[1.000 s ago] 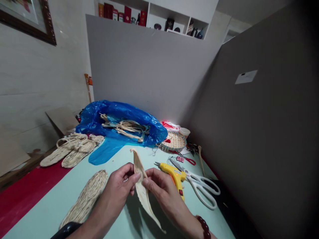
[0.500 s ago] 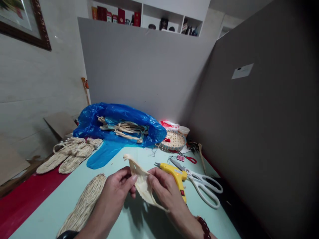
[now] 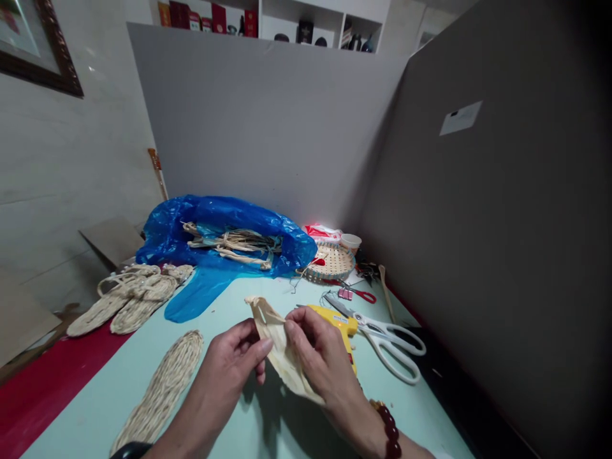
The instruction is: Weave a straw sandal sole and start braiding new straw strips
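Note:
A pale, dry strip that looks like corn husk (image 3: pixel 282 354) is held up over the table between both hands. My left hand (image 3: pixel 234 363) pinches its left edge between thumb and fingers. My right hand (image 3: pixel 318 357) grips the strip's right edge, thumb on the near side. Behind my right hand lies a yellow glue gun (image 3: pixel 351 326), partly covered by it. White-handled scissors (image 3: pixel 382 338) rest to the right of the glue gun. Left of my left forearm, a woven sole (image 3: pixel 165 389) lies flat on the table.
A blue plastic bag (image 3: pixel 224 210) with bundled dry strips (image 3: pixel 239 242) stands at the back. Woven sandals (image 3: pixel 129 296) lie at the left. A round woven basket (image 3: pixel 332 260), red-handled scissors (image 3: pixel 366 296) and a pink clip (image 3: pixel 345 293) are back right. Grey panels (image 3: pixel 268 127) enclose the table.
The strip has opened out wider between my hands and shifted slightly right. My right hand has moved up along its edge, covering more of the glue gun. The camera view has shifted slightly.

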Available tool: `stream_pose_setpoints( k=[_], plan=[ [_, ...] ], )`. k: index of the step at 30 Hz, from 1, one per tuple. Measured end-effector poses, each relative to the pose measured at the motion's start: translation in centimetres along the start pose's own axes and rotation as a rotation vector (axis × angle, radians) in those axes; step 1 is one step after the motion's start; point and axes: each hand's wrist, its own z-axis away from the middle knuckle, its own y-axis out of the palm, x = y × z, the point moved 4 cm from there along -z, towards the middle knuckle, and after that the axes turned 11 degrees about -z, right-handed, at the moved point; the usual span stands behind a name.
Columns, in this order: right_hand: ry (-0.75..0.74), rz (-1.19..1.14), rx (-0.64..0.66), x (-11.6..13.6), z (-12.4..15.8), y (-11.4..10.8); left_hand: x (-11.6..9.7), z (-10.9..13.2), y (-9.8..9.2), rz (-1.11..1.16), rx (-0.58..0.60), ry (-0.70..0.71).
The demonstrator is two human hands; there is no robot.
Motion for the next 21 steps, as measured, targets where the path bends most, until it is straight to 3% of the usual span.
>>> stream_pose_setpoints(
  k=[5,13,21],
  plan=[
    [-0.069,-0.043,0.107,1.3,0.6,0.7,0.1,0.4,-0.1,0.0,-0.031,-0.024],
    [-0.036,0.0,0.044,0.8,0.5,0.3,-0.1,0.2,-0.1,0.02,-0.049,-0.005],
    [0.005,0.011,0.173,0.9,0.6,0.9,-0.3,0.5,-1.1,0.072,-0.126,0.002]
  ],
)
